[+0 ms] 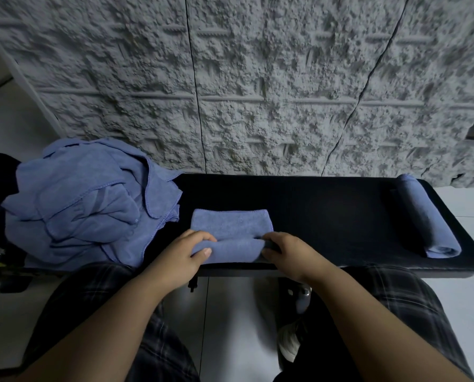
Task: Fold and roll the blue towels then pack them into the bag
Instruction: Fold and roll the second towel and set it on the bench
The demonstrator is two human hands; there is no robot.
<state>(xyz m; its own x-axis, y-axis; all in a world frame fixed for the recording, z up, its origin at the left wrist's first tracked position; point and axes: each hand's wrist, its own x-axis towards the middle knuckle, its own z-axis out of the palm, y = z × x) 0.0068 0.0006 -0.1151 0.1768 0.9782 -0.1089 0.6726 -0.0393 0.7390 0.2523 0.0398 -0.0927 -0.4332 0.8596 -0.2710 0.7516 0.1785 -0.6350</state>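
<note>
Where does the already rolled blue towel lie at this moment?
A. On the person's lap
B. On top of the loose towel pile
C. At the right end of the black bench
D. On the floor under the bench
C: the rolled towel lies alone at the right end of the black bench, apart from both hands.

No readable text, label, brand, number or sign is showing anywhere on the towels, counter, wall or clothing.

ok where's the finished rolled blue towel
In the head view, the rolled blue towel lies at the right end of the black padded bench, apart from both hands.
</note>
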